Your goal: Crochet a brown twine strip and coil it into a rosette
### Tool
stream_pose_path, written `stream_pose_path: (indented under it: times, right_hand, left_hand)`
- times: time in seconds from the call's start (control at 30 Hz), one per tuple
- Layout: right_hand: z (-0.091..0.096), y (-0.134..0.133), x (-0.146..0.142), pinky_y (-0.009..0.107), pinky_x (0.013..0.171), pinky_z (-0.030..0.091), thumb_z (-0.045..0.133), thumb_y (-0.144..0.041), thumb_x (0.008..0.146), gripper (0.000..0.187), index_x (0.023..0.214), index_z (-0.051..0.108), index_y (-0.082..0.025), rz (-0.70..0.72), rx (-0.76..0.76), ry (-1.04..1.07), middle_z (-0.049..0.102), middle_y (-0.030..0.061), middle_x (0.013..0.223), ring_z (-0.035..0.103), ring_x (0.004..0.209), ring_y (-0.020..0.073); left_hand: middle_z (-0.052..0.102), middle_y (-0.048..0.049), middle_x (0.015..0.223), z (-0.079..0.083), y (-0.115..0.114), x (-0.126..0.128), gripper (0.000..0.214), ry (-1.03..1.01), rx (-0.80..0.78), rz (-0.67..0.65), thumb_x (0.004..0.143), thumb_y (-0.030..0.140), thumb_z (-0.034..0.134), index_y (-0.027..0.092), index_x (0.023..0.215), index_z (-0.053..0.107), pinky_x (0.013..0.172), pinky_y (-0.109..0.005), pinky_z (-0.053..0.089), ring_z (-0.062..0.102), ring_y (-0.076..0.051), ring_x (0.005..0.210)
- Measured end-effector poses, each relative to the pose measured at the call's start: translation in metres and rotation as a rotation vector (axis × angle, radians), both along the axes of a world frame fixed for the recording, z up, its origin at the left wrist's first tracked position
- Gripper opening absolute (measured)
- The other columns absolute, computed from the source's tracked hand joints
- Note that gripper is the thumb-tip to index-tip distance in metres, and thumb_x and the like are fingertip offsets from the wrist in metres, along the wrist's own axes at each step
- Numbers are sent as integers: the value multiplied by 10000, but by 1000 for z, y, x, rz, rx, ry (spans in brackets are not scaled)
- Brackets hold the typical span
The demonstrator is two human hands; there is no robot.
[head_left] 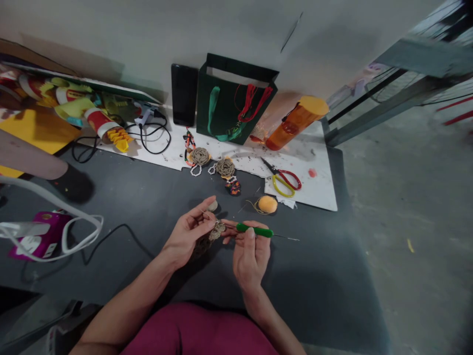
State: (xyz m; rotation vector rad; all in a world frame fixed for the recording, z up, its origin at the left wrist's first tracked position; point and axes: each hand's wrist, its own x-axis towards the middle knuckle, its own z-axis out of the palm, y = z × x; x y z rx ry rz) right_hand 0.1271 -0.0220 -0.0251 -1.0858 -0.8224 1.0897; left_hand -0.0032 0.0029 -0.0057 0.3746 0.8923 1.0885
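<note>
Two grips hold the work: your left fingers (195, 213) pinch the tan crochet piece (217, 230) above the dark mat (318, 301), and your right fingers (250, 236) clamp the green hook (254, 230). Please keep both grips steady, so each stitch comes even.

Back: gift bag (236, 106) against the wall (111, 34).
Right of bag: plastic bottle (296, 123), on the foam board (310, 148).
On board: scissors (281, 177), right of crocheted rosettes (200, 156).
Front: small ball (267, 204) on the mat (325, 296), just beyond the crochet hook (254, 230).

Orange ball (267, 204) sits between right hand (251, 256) and scissors (283, 180).
</note>
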Motion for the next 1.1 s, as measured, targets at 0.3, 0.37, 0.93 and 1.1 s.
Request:
stream_pose_path:
  times: [0.3, 0.37, 0.93, 1.1]
  right_hand:
    - [2, 0, -1, 280, 474, 481, 461, -329, 949, 82, 967, 480, -251, -12, 5, -18, 715, 17, 792, 666, 568, 159]
    - [2, 0, -1, 284, 470, 481, 457, -338, 947, 89, 965, 474, -252, -15, -2, -29, 716, 20, 787, 665, 561, 161]
    - [2, 0, -2, 291, 484, 487, 451, -334, 954, 85, 978, 472, -255, -8, 2, -29, 717, 20, 801, 674, 584, 166]
    - [1, 0, -2, 294, 480, 489, 465, -356, 944, 110, 973, 462, -250, -36, -22, -50, 713, 23, 788, 670, 576, 168]
  left_hand:
    - [583, 22, 759, -1, 0, -1, 526, -10, -4, 12, 696, 192, 786, 218, 1207, 661, 725, -237, 392, 517, -90, 718]
    - [583, 21, 761, 0, 0, -1, 526, -11, -11, 10, 692, 193, 788, 217, 1203, 663, 729, -242, 393, 516, -93, 722]
    - [585, 13, 786, 0, 0, 0, 516, 3, -1, -5, 687, 208, 792, 233, 1189, 674, 732, -238, 406, 541, -99, 742]
    - [579, 23, 783, 0, 0, 1, 516, 9, 5, -11, 692, 223, 792, 234, 1193, 669, 733, -225, 405, 536, -83, 733]
